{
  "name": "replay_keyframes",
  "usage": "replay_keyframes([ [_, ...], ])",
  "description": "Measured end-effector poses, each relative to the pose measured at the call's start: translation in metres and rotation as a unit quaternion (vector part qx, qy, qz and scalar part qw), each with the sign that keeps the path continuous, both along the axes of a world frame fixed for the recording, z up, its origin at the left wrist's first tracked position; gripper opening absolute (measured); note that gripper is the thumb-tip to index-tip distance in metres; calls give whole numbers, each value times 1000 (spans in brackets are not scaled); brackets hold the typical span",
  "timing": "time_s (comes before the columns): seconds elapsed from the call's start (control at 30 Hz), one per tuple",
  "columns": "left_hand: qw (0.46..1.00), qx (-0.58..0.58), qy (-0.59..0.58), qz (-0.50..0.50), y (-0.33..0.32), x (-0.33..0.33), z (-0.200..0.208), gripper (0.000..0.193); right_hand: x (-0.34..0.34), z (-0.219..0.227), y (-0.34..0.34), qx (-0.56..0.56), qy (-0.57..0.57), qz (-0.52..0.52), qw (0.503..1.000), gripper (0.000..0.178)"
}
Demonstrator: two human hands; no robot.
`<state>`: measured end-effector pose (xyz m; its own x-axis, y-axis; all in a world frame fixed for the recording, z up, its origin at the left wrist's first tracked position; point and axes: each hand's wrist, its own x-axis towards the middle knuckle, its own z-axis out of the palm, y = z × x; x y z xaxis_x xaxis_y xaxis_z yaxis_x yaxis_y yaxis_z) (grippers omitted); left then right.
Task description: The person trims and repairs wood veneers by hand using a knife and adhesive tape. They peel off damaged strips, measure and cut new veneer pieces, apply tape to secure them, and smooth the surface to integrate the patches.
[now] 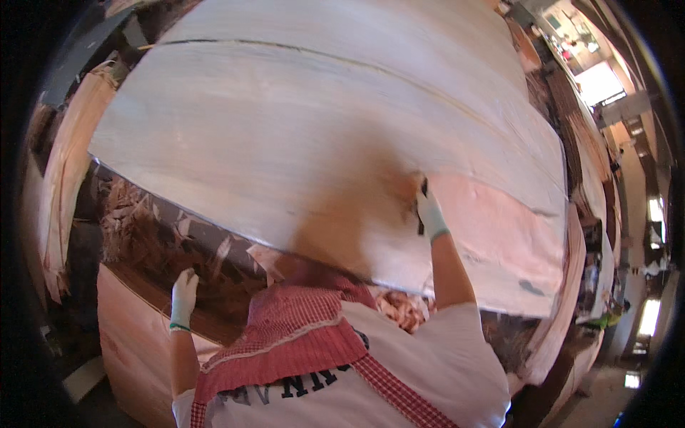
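Observation:
A broad, pale wood veneer sheet (235, 128) lies across the work surface before me, with a long dark seam across its far part. My right hand (430, 210), in a white glove, is closed around a small dark hand tool (421, 230) over the sheet, beside a pinkish veneer area (499, 228). The tool's exact kind is hard to make out, and the spot beside it is blurred. My left hand (184, 294), gloved in white with a green cuff edge, is curled closed off the sheet's near left edge. Whatever its fingers may hold is hidden.
Torn brown veneer scraps (135, 221) heap below the sheet's left edge, above a pinkish stack (143, 335). More crumpled scraps (403, 310) lie near my body. Long veneer strips (71, 171) stand at the left, and others (560, 307) hang at the right edge.

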<state>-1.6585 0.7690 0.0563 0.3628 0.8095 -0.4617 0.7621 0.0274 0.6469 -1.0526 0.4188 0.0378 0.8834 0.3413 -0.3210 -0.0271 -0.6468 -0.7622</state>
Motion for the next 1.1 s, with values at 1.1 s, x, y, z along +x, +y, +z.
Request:
replay_keyframes([
  [1.1, 947, 121, -154, -255, 367, 96, 32, 36, -270, 74, 402, 173, 120, -40, 977, 24],
])
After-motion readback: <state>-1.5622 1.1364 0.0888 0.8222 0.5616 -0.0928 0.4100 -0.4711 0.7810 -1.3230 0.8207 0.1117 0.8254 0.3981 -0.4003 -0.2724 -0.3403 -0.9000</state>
